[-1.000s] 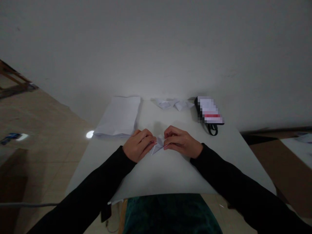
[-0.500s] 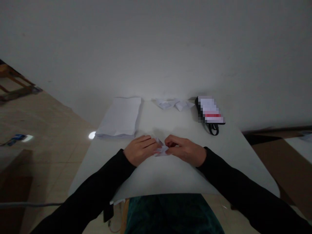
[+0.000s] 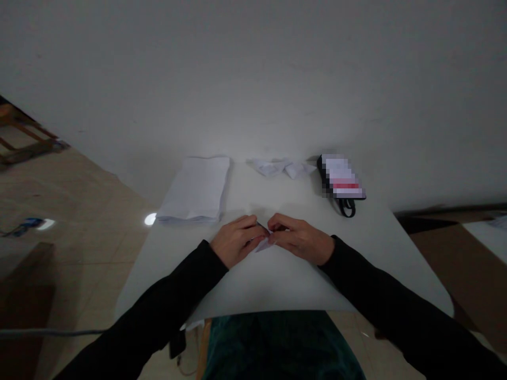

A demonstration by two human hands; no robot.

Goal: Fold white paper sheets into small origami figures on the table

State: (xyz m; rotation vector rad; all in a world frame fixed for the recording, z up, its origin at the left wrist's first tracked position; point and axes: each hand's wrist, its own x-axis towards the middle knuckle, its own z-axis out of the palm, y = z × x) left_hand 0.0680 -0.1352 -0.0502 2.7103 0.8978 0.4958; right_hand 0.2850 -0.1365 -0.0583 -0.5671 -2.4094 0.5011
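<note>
Between my hands is a small piece of folded white paper (image 3: 264, 244), mostly covered by the fingers. My left hand (image 3: 238, 240) grips its left side, with the fingers bent over it. From the right, my right hand (image 3: 300, 238) pinches the paper's edge between thumb and fingers. Both hands are low over the white table (image 3: 273, 290), near its middle. Beyond them, two folded white paper pieces (image 3: 270, 168) lie side by side at the table's back edge; their exact shape is blurred.
A stack of white paper sheets (image 3: 196, 187) lies at the back left. On the back right rests a dark-edged, blurred-out flat object (image 3: 341, 177) with a black strap (image 3: 347, 208). A grey wall (image 3: 253, 79) rises directly behind the table.
My left hand has shifted right, closer to my right hand. The paper between them is tilted and less of it shows. My right hand has barely moved.
</note>
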